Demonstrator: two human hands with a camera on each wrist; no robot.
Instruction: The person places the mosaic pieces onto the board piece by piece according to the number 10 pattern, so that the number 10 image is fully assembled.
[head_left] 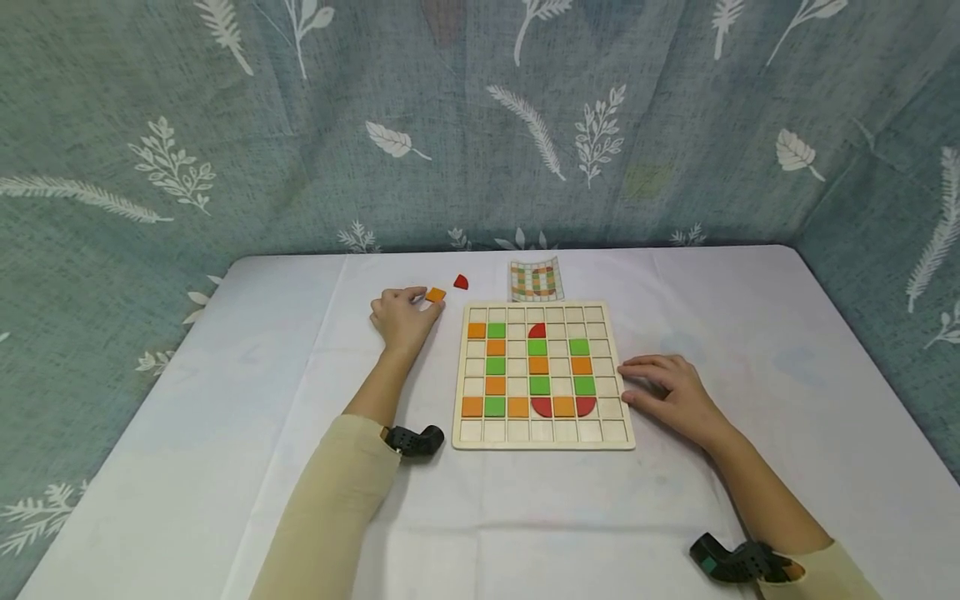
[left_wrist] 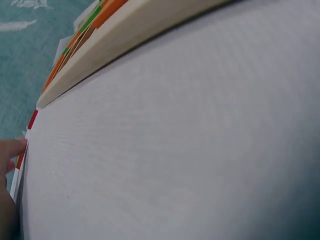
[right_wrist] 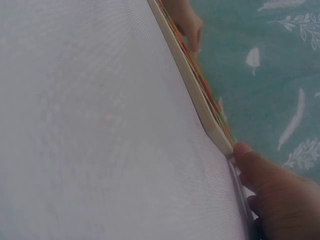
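My left hand (head_left: 403, 319) is on the white table, left of the board's top corner. It pinches an orange square tile (head_left: 436, 294) between thumb and fingers; this tile (left_wrist: 20, 161) also shows at the edge of the left wrist view. Just beyond lies a red quarter-round tile (head_left: 461, 282). The pale wooden grid board (head_left: 543, 432) carries orange and green squares and red quarter-rounds in some of its cells. My right hand (head_left: 667, 392) rests at the board's right edge, fingers and thumb touching it, as the right wrist view also shows at the thumb (right_wrist: 255, 165).
A small printed card (head_left: 536, 280) with a coloured grid pattern lies behind the board. White cloth covers the table (head_left: 225, 467). A blue-green leaf-patterned curtain (head_left: 450, 150) hangs behind it and along the sides. Each wrist wears a black camera (head_left: 416, 441).
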